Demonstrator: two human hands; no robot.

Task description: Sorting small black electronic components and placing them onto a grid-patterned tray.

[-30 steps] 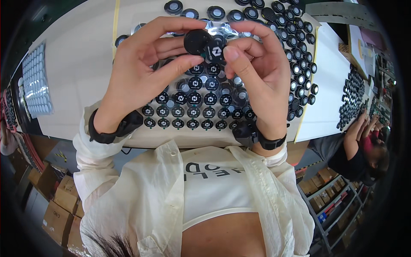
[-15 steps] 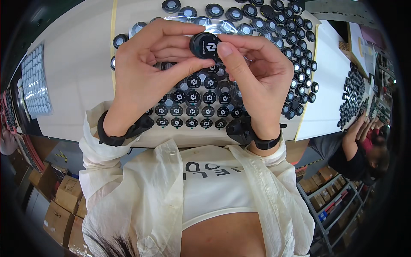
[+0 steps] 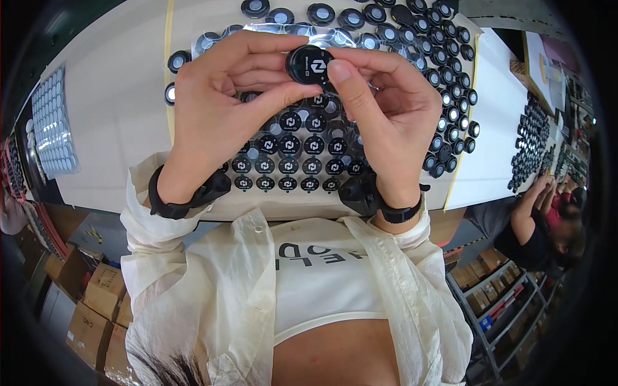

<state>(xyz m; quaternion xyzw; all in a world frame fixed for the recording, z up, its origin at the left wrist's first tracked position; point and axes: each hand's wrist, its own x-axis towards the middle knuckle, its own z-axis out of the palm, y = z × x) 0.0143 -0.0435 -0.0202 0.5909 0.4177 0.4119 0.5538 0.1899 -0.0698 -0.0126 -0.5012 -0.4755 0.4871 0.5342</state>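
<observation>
Hands raised over table (image 3: 116, 122): left hand (image 3: 219, 109) and right hand (image 3: 386, 109) pinch one round black cap (image 3: 309, 64) between fingertips, printed face up for inspection. Rows of matching caps (image 3: 290, 151) lie below on clear film, others scattered beyond.

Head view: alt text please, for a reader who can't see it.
Both hands, left hand and right hand, hold one round black disc by the fingertips above a pale table covered with rows of matching discs.
</observation>
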